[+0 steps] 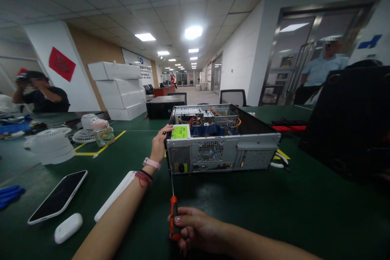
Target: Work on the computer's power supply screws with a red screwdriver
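An opened desktop computer case (224, 145) lies on its side on the green table, rear panel towards me. Inside its near left corner sits the power supply (181, 132) with a bright green label; wires and a blue ribbon cable show behind it. My left hand (158, 144) grips the case's left edge at this corner, fingers reaching over the top. In front of the panel, my right hand (195, 227) is closed around the red and black handle of a screwdriver (174, 215). The shaft points up to the panel's lower left corner; whether the tip touches a screw cannot be made out.
At left lie a phone (59, 197), a white earbud case (68, 227), a long white object (115, 195), a glass jar (103, 134) and a small fan (85, 135). A large black object (350, 122) stands at right. Two people are further off.
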